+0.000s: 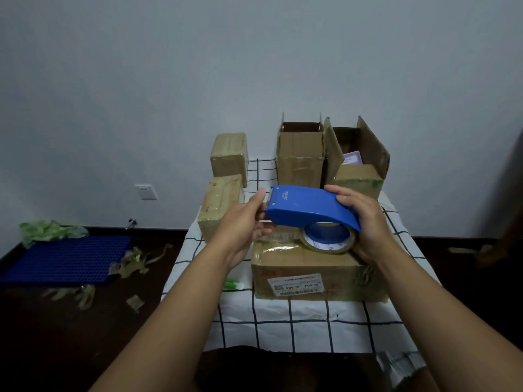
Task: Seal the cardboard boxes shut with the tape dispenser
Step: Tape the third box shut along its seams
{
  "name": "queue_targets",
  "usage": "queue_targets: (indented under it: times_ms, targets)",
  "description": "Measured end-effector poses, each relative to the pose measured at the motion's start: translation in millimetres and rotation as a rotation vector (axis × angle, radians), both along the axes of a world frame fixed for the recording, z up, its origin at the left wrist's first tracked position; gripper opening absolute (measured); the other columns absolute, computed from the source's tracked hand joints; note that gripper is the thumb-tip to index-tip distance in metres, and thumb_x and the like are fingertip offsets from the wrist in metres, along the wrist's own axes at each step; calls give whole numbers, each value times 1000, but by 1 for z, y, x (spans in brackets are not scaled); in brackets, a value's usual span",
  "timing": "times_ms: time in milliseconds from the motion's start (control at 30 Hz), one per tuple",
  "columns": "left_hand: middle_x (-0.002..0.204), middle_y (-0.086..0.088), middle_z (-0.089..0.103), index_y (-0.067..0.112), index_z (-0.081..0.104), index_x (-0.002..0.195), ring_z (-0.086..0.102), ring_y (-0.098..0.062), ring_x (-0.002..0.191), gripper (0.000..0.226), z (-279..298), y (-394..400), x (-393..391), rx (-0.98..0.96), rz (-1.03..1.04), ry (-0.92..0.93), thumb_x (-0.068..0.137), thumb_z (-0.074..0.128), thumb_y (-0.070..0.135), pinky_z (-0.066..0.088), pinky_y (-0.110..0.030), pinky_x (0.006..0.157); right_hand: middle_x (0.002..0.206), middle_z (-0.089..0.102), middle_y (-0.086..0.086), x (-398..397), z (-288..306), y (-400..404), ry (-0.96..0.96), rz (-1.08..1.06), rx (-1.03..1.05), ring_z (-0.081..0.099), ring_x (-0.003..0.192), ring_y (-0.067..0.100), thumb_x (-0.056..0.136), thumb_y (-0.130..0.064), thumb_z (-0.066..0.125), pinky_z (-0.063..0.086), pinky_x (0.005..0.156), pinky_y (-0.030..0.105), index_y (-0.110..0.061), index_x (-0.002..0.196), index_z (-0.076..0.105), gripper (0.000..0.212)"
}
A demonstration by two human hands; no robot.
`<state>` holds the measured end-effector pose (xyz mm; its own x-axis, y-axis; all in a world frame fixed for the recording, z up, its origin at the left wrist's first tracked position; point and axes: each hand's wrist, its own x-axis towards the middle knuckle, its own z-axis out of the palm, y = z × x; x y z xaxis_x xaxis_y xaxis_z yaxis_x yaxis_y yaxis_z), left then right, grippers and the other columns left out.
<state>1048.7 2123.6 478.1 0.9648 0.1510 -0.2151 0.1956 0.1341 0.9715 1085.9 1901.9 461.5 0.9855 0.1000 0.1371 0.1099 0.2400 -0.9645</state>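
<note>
- Blue tape dispenser (308,206): held in the air just above the nearest cardboard box (317,271), roll of clear tape (328,240) seated underneath, cutter end pointing left.
- Right hand (360,219): curled round the rounded rear of the dispenser, carrying its weight.
- Left hand (249,224): fingers pinched at the cutter end, apparently on the free tape tab; tab itself too thin to make out.
- Nearest box: flaps down, shipping label on the front face, resting on the checked cloth of the surface (283,323); top already glossy with tape in part.
- Step in hand, as judged: freeing and drawing out the tape end before laying a strip.
- Next move, as judged: tab pulled clear, stuck over one edge of the box, dispenser drawn along the seam, then tilted to cut.
- Two taped boxes (223,190) at rear left appear sealed.
- Two open boxes (331,157) at rear right, flaps upright, not yet closed.
- Scraps of used tape (135,261) lying on the floor beside a blue mat (65,258).
</note>
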Motion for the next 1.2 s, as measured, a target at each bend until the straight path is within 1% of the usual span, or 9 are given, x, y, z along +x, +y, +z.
queue_targets:
  times_ms: [67,167,300,433,567,700,800,1000,1200]
  targets:
    - [91,-6,75,16,74,94,72,-14,76,28,0,1,-1,-139,-26,3,91,63,42,55,-25,63,102,77,0,0,-1,0,0,12,2,70,89,12,79,-24,58,55,71,19,-25,92,82,27]
    - [94,-8,75,13,73,98,71,-14,78,22,-1,1,-4,-315,-54,7,90,66,33,56,-22,61,104,76,3,1,-3,-1,-6,15,24,70,90,14,80,-22,57,55,73,20,-24,92,82,27]
    - [95,-10,74,8,66,108,72,-16,80,33,-3,0,-5,-401,-61,39,85,67,31,56,-24,60,106,76,3,2,-5,-2,-11,13,25,69,94,15,94,-9,51,56,75,21,-23,94,81,33]
    - [99,-14,73,8,66,109,71,-19,80,45,-4,1,-6,-411,-51,77,74,75,34,57,-24,60,107,76,2,2,-3,-2,-4,12,17,69,95,16,95,-8,50,56,76,22,-23,96,80,33]
    - [97,-20,72,1,67,100,71,-19,74,12,-6,5,-6,-431,-44,100,90,64,7,58,-22,58,106,76,2,1,-3,-1,-4,6,18,68,96,17,95,-6,49,55,81,26,-21,97,79,33]
    - [85,-15,74,1,64,100,71,-17,68,11,-5,9,-5,-288,-47,112,96,54,2,57,-21,57,105,76,1,1,-2,-1,2,12,10,68,95,16,95,-8,51,55,78,24,-22,96,79,32]
    - [87,-10,75,6,66,97,72,-17,73,10,-6,12,-4,-136,-18,111,97,56,8,56,-22,58,105,76,0,-1,1,0,-11,31,2,70,93,13,89,-15,56,56,75,22,-23,96,80,26]
    - [60,-2,64,4,70,96,59,-8,52,16,-6,16,-1,-1,67,87,95,54,3,54,-20,55,100,77,-7,-8,7,2,-54,98,-73,70,87,6,97,-8,53,54,66,18,-29,91,81,36]
    - [59,-1,58,0,69,90,52,-10,52,12,-8,16,-5,64,189,51,92,58,4,50,-21,53,105,75,-11,-8,19,-13,-102,76,-206,68,95,8,97,-14,55,55,78,23,-34,93,81,33]
